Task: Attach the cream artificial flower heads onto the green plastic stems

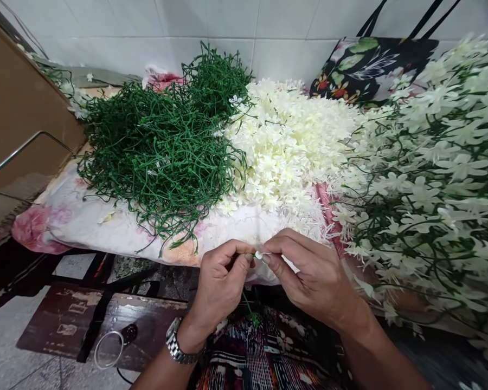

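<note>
At the front edge of the cloth-covered surface, my left hand (223, 281) pinches a green stem (250, 309), whose lower end hangs below the fingers. Close against it, my right hand (305, 271) holds a small white flower piece (258, 254) between thumb and forefinger. Stem tip and white piece meet between the fingertips; the exact join is too small to tell. Beyond my hands lies a tangled heap of green stems (158, 151). Loose white petals (284, 141) are piled to the right of that heap.
Finished-looking white flower sprays (443, 200) fill the right side. A black floral bag (374, 70) leans on the tiled wall (211, 21). Cardboard (20, 92) and a metal rod (20, 151) stand at left. A brown wooden piece (146, 319) lies below the surface, lower left.
</note>
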{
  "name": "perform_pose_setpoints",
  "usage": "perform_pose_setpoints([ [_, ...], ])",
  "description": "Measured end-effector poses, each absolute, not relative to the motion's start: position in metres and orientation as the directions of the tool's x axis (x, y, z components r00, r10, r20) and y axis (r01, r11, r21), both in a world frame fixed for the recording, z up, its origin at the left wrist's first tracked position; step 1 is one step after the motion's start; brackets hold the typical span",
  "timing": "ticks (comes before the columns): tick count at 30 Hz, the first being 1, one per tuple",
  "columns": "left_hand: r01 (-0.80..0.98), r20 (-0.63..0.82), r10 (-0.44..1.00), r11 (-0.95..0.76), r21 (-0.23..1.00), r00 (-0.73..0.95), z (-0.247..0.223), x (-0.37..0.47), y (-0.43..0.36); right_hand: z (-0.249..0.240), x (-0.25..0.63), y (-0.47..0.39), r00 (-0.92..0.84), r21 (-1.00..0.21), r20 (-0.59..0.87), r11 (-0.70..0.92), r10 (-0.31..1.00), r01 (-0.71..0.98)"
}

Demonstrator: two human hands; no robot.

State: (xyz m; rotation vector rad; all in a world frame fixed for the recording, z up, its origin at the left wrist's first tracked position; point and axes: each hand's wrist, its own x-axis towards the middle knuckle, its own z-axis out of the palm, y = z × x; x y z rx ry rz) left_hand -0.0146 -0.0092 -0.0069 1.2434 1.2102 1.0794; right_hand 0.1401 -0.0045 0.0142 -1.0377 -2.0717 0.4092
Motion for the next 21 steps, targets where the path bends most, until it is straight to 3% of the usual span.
perform_pose_setpoints([
  [6, 0.12, -0.025, 0.998, 0.018, 0.993, 0.064, -0.011, -0.012, -0.008, 0.005, 0.135, -0.003, -0.323, -0.59, 0.504, 0.592, 0.801, 0.548],
  [16, -0.018, -0.106, 0.994, 0.106, 0.994, 0.033, -0.009, -0.01, -0.005, -0.004, 0.126, 0.001, -0.241, -0.651, 0.501, 0.546, 0.831, 0.528],
  [21, 0.002, -0.101, 0.995, 0.101, 0.995, 0.021, -0.009, -0.009, -0.007, -0.005, 0.125, 0.002, -0.244, -0.655, 0.5, 0.547, 0.831, 0.521],
])
